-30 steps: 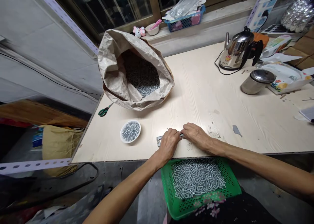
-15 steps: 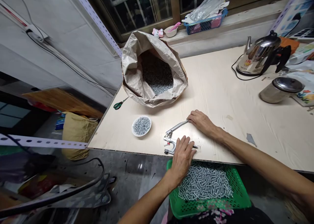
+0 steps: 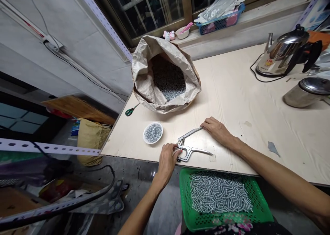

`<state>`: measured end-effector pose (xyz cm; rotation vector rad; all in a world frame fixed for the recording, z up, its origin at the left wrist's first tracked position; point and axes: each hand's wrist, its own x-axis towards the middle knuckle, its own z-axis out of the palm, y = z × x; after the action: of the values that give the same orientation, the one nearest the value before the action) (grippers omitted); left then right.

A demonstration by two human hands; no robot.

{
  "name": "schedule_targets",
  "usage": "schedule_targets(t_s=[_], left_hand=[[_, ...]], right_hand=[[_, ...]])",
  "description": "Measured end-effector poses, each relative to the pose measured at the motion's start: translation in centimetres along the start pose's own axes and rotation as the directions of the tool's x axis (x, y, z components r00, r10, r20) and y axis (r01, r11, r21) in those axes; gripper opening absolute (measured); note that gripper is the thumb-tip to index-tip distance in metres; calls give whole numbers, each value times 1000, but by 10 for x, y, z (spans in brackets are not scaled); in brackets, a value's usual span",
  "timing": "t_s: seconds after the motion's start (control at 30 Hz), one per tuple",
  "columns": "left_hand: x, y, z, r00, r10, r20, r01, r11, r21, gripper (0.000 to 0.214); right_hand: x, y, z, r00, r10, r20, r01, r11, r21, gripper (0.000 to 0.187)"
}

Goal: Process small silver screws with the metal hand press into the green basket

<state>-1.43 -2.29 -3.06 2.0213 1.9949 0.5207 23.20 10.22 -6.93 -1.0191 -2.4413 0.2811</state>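
A pair of silver hand-press pliers with a spring lies on the table near its front edge, handles spread apart. My right hand grips the end of the upper handle. The fingertips of my left hand are pinched together at the pliers' jaw, beside a small red spot; what they hold there is too small to make out. A white bowl of small metal pieces stands just behind my left hand. Below the table edge, a green basket holds many silver screw-like pieces.
An open woven sack of metal pieces stands at the back of the table. Green-handled scissors lie left of it. A steel kettle and a lidded metal cup stand at the right. A grey scrap lies near the right forearm.
My left hand has moved left from the pliers' lower handle to the jaw, and its spread fingers have closed into a pinch. The right hand stays on the upper handle. The view has shifted slightly.
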Motion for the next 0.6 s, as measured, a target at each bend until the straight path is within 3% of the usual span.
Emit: schedule_targets(t_s=[0.2, 0.43, 0.6], left_hand=[[1, -6, 1, 999, -29, 19, 29, 999, -17, 9], [9, -9, 0, 995, -77, 66, 72, 995, 74, 8], [-12, 11, -16, 994, -101, 40, 97, 991, 93, 15]], right_hand=[[0, 2, 3, 1000, 1, -16, -2, 1000, -8, 27], [0, 1, 4, 1000, 8, -10, -8, 1000, -8, 24], [-1, 2, 5, 1000, -2, -17, 3, 1000, 19, 25]])
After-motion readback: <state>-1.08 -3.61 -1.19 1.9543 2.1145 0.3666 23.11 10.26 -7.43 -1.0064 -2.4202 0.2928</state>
